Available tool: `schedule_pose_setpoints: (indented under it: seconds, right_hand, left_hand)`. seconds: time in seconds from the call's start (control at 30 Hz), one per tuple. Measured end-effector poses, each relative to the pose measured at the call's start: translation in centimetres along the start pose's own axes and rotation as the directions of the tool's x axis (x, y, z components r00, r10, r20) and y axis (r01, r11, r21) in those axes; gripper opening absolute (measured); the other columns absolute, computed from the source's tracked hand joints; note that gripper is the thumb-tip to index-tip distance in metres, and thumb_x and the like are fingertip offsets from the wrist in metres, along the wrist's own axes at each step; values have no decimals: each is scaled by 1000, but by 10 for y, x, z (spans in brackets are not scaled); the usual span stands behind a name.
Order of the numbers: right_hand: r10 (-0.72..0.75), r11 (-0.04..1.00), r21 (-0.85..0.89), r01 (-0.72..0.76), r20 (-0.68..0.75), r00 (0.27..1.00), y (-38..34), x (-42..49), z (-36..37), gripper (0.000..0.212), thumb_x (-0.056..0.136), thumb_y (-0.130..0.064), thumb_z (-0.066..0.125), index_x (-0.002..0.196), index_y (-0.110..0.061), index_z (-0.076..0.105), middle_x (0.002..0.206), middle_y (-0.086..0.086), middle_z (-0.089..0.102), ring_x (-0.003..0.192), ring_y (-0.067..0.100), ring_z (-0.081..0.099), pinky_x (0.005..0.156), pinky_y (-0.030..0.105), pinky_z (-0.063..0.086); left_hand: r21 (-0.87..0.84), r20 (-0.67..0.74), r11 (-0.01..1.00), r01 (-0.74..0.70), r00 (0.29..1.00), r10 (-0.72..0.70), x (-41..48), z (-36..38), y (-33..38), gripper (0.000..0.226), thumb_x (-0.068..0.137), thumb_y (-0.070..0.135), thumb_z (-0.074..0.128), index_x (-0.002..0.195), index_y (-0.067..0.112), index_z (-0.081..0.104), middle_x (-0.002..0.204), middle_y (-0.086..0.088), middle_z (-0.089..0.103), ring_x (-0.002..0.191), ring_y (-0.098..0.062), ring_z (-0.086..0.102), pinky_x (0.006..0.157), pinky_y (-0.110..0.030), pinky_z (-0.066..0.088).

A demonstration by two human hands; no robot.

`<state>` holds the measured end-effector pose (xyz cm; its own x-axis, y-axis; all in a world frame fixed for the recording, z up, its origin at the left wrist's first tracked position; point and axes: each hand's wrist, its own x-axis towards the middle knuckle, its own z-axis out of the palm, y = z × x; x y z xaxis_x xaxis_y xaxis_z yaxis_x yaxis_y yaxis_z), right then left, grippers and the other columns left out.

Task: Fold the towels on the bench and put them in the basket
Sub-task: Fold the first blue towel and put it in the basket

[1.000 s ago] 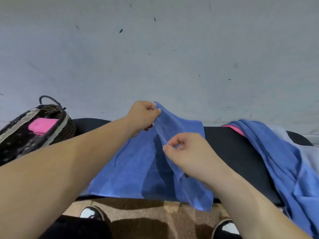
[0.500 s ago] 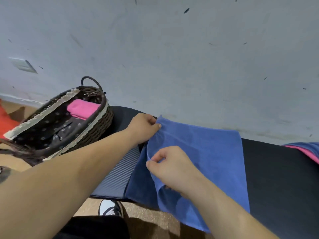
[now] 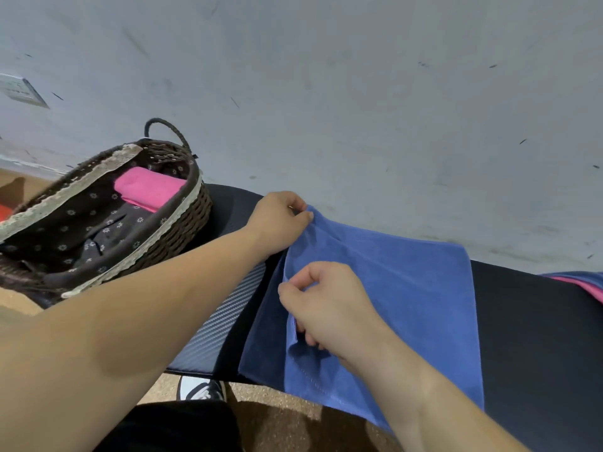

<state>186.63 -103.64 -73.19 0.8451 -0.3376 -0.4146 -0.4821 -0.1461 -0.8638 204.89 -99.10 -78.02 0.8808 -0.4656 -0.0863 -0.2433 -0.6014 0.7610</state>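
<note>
Right now the left hand (image 3: 277,220) is pinching the far left corner of the blue towel (image 3: 408,288), and the right hand (image 3: 326,305) is pinching the same doubled edge nearer the front — both grips closed on cloth. The towel is lying across the black bench (image 3: 528,321), its near end hanging over the front edge. Just left, the basket (image 3: 182,230) is sitting with a folded pink towel (image 3: 146,187) inside. That overhang is worrying me: if either pinch is slipping as the fold goes over, the hanging weight could be dragging the layers askew — or onto the floor (image 3: 277,419).
</note>
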Motion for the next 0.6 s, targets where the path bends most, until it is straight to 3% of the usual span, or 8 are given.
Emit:
schedule_pose_setpoints:
  seconds: [0.1, 0.17, 0.27, 0.37, 0.47, 0.53, 0.6]
  right_hand:
    - [11, 1000, -16, -11, 45, 999, 4, 2, 12, 18, 94, -26, 66, 88, -9, 67, 51, 1, 61, 36, 12, 50, 37, 17, 37]
    - [36, 999, -24, -34, 104, 994, 7, 3, 20, 16, 96, -29, 65, 91, -14, 67, 57, 2, 65, 40, 13, 54, 40, 20, 40]
    - [74, 997, 18, -78, 189, 979, 11, 1, 22, 8, 99, -29, 59, 93, -26, 62, 78, 7, 76, 49, 16, 57, 49, 29, 42]
    - [60, 998, -17, -59, 153, 986, 13, -2, 10, 11, 101, -26, 52, 95, -27, 62, 90, 10, 76, 49, 18, 59, 49, 30, 41]
    - [-98, 977, -190, 101, 25, 995, 20, -5, -8, 15, 98, -25, 54, 89, -23, 66, 81, 4, 73, 53, 14, 65, 50, 33, 53]
    - [-222, 892, -407, 194, -21, 975, 29, -8, -19, 13, 95, -30, 58, 89, -23, 67, 79, -5, 70, 74, 16, 68, 71, 41, 60]
    - [-255, 767, -611, 197, -8, 967, 36, -16, -29, 19, 95, -39, 58, 103, -25, 67, 99, -7, 68, 99, 20, 65, 85, 42, 56]
  left_hand:
    - [27, 12, 998, 58, 998, -58, -6, -8, -10, 20, 93, 33, 71, 106, 17, 70, 86, 6, 69, 80, -13, 67, 68, -23, 49]
    - [0, 14, 995, 96, 995, -96, -16, -14, -14, 27, 95, 33, 70, 116, 16, 65, 91, 2, 72, 71, -13, 73, 61, -21, 50]
    - [16, 20, 994, 111, 994, -111, -39, -26, -12, 17, 96, 22, 66, 112, 15, 64, 83, -2, 74, 58, -11, 73, 44, -20, 47]
    - [77, 17, 990, 118, 993, -120, -68, -41, -12, 6, 95, 19, 64, 101, 15, 65, 79, -6, 74, 56, -14, 72, 42, -23, 48]
    - [168, 65, 972, 165, 982, -178, -101, -50, -15, 10, 92, 25, 68, 93, 16, 65, 73, -7, 73, 52, -16, 72, 43, -26, 51]
    - [240, 118, 953, 185, 969, -218, -123, -51, -19, 20, 88, 33, 75, 88, 15, 65, 70, -6, 73, 50, -16, 71, 45, -29, 55]
    - [346, 148, 926, 153, 965, -215, -140, -48, -26, 29, 80, 42, 81, 84, 18, 65, 67, -1, 73, 54, -14, 71, 55, -34, 60]
